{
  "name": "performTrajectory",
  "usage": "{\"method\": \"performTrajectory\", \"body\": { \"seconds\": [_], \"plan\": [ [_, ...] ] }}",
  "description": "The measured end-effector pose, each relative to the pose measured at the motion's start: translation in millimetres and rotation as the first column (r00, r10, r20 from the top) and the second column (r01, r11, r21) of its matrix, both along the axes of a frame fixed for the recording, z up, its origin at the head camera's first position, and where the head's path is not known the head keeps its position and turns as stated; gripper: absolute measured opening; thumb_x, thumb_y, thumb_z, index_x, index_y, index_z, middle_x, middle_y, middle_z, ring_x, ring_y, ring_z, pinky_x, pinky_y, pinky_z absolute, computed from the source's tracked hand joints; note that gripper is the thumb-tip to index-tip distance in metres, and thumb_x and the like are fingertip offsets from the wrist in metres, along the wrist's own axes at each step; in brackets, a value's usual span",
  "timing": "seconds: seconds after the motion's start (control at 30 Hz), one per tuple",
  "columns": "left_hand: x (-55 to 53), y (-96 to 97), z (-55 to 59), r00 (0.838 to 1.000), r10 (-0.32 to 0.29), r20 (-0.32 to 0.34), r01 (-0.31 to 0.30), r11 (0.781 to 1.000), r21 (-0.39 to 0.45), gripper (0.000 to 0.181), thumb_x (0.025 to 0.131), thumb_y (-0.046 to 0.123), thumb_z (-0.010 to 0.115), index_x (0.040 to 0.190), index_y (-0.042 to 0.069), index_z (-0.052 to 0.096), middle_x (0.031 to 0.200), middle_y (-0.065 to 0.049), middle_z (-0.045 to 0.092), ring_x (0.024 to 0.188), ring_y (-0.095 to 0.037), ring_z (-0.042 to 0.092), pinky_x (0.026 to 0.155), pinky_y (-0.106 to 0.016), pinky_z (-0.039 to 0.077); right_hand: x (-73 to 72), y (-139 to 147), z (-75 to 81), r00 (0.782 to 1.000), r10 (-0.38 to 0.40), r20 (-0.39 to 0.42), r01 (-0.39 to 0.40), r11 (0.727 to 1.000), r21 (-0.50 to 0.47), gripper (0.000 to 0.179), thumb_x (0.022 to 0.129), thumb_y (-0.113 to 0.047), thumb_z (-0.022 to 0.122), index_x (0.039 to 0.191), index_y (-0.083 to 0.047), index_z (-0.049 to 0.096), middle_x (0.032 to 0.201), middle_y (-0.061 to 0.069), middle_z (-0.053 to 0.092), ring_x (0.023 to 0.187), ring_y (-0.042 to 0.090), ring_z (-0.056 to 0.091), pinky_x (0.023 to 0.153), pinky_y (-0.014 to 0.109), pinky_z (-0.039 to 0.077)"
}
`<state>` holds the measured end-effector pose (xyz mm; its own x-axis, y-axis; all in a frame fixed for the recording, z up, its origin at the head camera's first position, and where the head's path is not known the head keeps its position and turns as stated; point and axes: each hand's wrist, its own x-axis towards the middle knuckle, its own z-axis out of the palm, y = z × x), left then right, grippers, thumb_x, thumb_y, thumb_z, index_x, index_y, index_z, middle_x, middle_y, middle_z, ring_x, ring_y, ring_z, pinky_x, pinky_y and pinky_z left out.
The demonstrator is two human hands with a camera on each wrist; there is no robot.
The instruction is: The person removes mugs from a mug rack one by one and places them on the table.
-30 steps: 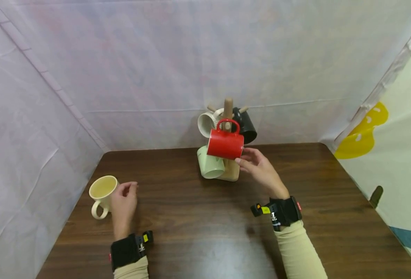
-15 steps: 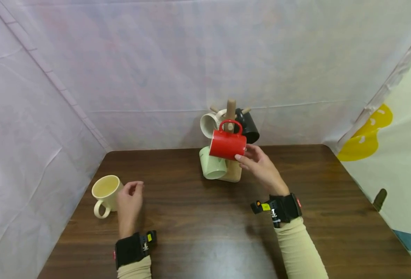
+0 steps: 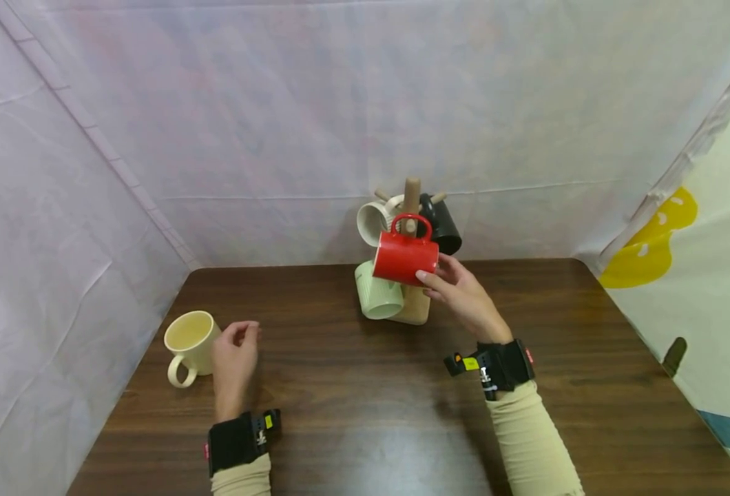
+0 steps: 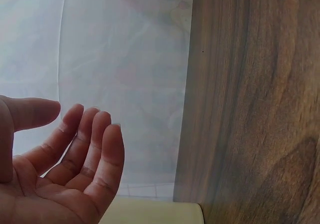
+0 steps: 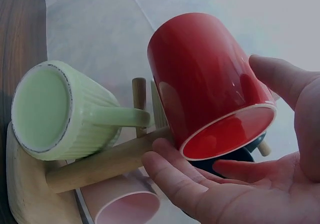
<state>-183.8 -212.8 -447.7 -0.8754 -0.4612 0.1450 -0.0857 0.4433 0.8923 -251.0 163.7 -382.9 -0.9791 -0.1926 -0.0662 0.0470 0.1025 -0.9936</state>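
Observation:
My right hand (image 3: 464, 303) holds a red mug (image 3: 405, 257) near its rim, thumb on one side and fingers on the other. The red mug lies tilted on its side at the wooden mug tree (image 3: 412, 196), its handle up by a front peg. Also at the tree are a light green mug (image 3: 379, 293), a white mug (image 3: 372, 223) and a black mug (image 3: 445, 227). A pinkish mug (image 5: 127, 206) shows low in the right wrist view. My left hand (image 3: 235, 362) is loosely curled and holds nothing, beside an upright pale yellow mug (image 3: 191, 337).
The brown wooden table (image 3: 340, 399) reaches back to a pale cloth wall (image 3: 278, 138). More cloth stands along the left side. On the right, a light sheet carries a yellow printed shape (image 3: 644, 255).
The view has shifted slightly. My left hand has moved a little to the right, away from the yellow mug. My right hand stays at the red mug, which has hardly moved.

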Motion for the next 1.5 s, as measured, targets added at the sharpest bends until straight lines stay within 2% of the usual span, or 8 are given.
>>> {"method": "performTrajectory", "body": {
  "seconds": [0.27, 0.47, 0.6, 0.73, 0.93, 1.17, 1.33, 1.5],
  "plan": [
    [-0.9, 1.5, 1.1, 1.000, -0.007, 0.001, 0.007, 1.000, -0.012, 0.026, 0.101, 0.018, 0.055, 0.110, -0.001, 0.070, 0.102, -0.020, 0.073, 0.074, -0.001, 0.059, 0.065, -0.012, 0.045, -2.1, -6, 2.5, 1.000, 0.013, 0.000, -0.013, 0.999, -0.051, 0.082, 0.094, -0.041, 0.068, 0.159, -0.017, 0.023, 0.156, 0.011, 0.042, 0.134, 0.029, 0.051, 0.111, 0.046, 0.044],
    [-1.8, 3.2, -0.4, 1.000, -0.024, -0.013, 0.024, 0.999, 0.025, 0.025, 0.101, 0.016, 0.056, 0.109, -0.004, 0.069, 0.100, -0.023, 0.072, 0.077, -0.013, 0.067, 0.063, -0.012, 0.048, -4.3, -11, 6.0, 0.999, 0.003, 0.041, 0.001, 0.996, -0.086, 0.083, 0.095, -0.055, 0.060, 0.159, -0.017, 0.023, 0.155, 0.012, 0.039, 0.133, 0.031, 0.049, 0.111, 0.046, 0.043],
    [-2.3, 4.2, -1.0, 1.000, -0.025, -0.009, 0.025, 0.999, 0.039, 0.027, 0.101, 0.018, 0.055, 0.109, -0.003, 0.069, 0.099, -0.022, 0.073, 0.076, -0.014, 0.068, 0.063, -0.013, 0.049, -5.2, -15, 8.8, 0.998, -0.003, 0.063, 0.011, 0.992, -0.129, 0.086, 0.095, -0.061, 0.053, 0.159, -0.013, 0.021, 0.156, 0.014, 0.037, 0.135, 0.032, 0.048, 0.113, 0.047, 0.041],
    [-2.5, 5.0, -1.1, 0.999, -0.038, 0.000, 0.038, 0.998, 0.041, 0.027, 0.102, 0.020, 0.055, 0.109, -0.002, 0.069, 0.100, -0.022, 0.072, 0.075, -0.010, 0.067, 0.064, -0.014, 0.049, -5.8, -18, 9.3, 0.997, -0.017, 0.075, 0.030, 0.985, -0.171, 0.083, 0.098, -0.058, 0.050, 0.159, -0.009, 0.021, 0.156, 0.017, 0.037, 0.135, 0.033, 0.048, 0.114, 0.047, 0.040],
    [-4.2, 7.4, -1.5, 0.999, -0.039, 0.018, 0.039, 0.999, 0.023, 0.027, 0.101, 0.022, 0.056, 0.108, 0.001, 0.071, 0.099, -0.019, 0.073, 0.071, 0.001, 0.060, 0.065, -0.014, 0.049, -6.5, -18, 9.1, 0.996, -0.016, 0.084, 0.033, 0.977, -0.209, 0.084, 0.097, -0.056, 0.054, 0.158, -0.007, 0.022, 0.157, 0.016, 0.036, 0.137, 0.033, 0.047, 0.113, 0.046, 0.041],
    [-7.4, 8.4, -3.7, 0.999, -0.047, 0.004, 0.047, 0.999, 0.026, 0.026, 0.101, 0.020, 0.057, 0.107, -0.002, 0.071, 0.097, -0.019, 0.073, 0.070, 0.000, 0.061, 0.064, -0.014, 0.048, -7.6, -18, 10.5, 0.995, -0.019, 0.098, 0.044, 0.964, -0.262, 0.082, 0.097, -0.052, 0.057, 0.156, -0.007, 0.023, 0.157, 0.017, 0.034, 0.136, 0.035, 0.048, 0.111, 0.045, 0.043],
    [-8.9, 10.3, -3.1, 0.998, -0.057, 0.022, 0.056, 0.998, 0.028, 0.026, 0.101, 0.019, 0.056, 0.106, -0.002, 0.071, 0.098, -0.019, 0.073, 0.074, -0.007, 0.062, 0.065, -0.014, 0.047, -7.4, -19, 11.6, 0.993, -0.031, 0.112, 0.065, 0.949, -0.309, 0.078, 0.099, -0.047, 0.057, 0.154, -0.004, 0.024, 0.155, 0.017, 0.035, 0.133, 0.032, 0.051, 0.107, 0.040, 0.047],
    [-10.1, 12.6, -3.0, 0.998, -0.063, 0.027, 0.062, 0.997, 0.039, 0.025, 0.100, 0.017, 0.056, 0.106, -0.002, 0.071, 0.097, -0.020, 0.073, 0.074, -0.007, 0.063, 0.065, -0.014, 0.048, -7.9, -19, 10.8, 0.990, -0.052, 0.132, 0.092, 0.943, -0.320, 0.075, 0.099, -0.045, 0.059, 0.153, -0.005, 0.026, 0.154, 0.016, 0.038, 0.127, 0.027, 0.055, 0.103, 0.036, 0.051]
  ]
}}
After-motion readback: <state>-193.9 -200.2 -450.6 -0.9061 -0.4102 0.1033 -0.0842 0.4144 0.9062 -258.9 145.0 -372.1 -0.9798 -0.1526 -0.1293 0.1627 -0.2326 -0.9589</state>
